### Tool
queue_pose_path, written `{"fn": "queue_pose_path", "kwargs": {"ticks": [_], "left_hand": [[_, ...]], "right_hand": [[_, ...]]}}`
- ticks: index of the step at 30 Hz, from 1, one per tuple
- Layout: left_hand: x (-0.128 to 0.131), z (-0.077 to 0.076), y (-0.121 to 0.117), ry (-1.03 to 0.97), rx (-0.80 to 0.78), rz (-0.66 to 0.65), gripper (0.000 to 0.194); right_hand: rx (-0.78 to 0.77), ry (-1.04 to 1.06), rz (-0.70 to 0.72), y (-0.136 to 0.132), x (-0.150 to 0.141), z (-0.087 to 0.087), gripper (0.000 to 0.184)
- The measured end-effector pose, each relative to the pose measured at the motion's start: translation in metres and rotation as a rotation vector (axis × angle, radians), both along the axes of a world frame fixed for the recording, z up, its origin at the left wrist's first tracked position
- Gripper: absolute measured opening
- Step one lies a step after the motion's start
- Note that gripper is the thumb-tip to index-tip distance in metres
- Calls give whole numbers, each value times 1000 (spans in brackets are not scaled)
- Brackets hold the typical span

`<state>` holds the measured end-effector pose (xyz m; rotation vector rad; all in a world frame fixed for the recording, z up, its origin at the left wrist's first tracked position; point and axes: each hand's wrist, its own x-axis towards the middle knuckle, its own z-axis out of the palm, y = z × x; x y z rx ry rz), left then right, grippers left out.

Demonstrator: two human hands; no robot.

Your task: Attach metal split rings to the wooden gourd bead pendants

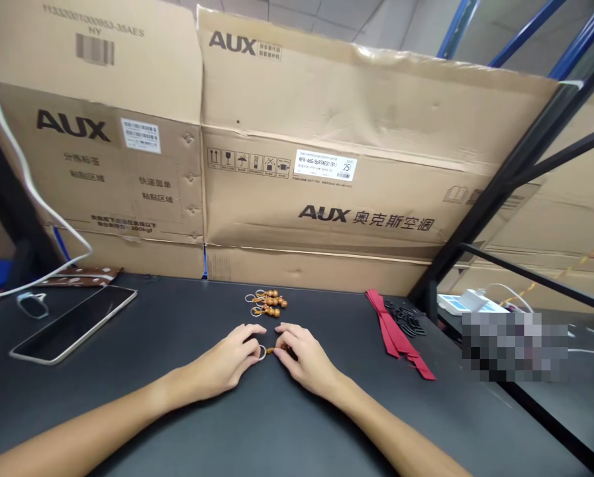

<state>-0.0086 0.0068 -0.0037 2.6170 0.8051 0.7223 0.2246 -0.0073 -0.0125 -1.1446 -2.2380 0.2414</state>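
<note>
Head view, both hands pinching keyring, AUX cartons behind, label "25"

On the table, the left hand and right hand met at the middle over 1 small keyring, with a cluster of keychains lying just behind them and the cardboard boxes standing along the table's far edge. Off to the left lay a tablet, with a cable loop just behind its left end. To the right sat a bundle of ribbons, a heap of rings touching its far side, and a rack post rose behind them.
</note>
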Motion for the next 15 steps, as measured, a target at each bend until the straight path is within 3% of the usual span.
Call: {"fn": "queue_pose_path", "kwargs": {"ticks": [4,8,15], "left_hand": [[-1,-4,1,-11,-16,33,7],[0,-6,1,-14,-6,48,12],[0,3,-2,25,-21,0,16]], "right_hand": [[-6,3,26,-3,-1,2,5],[5,-8,109,-8,-6,3,4],[6,14,6,2,1,1,7]]}}
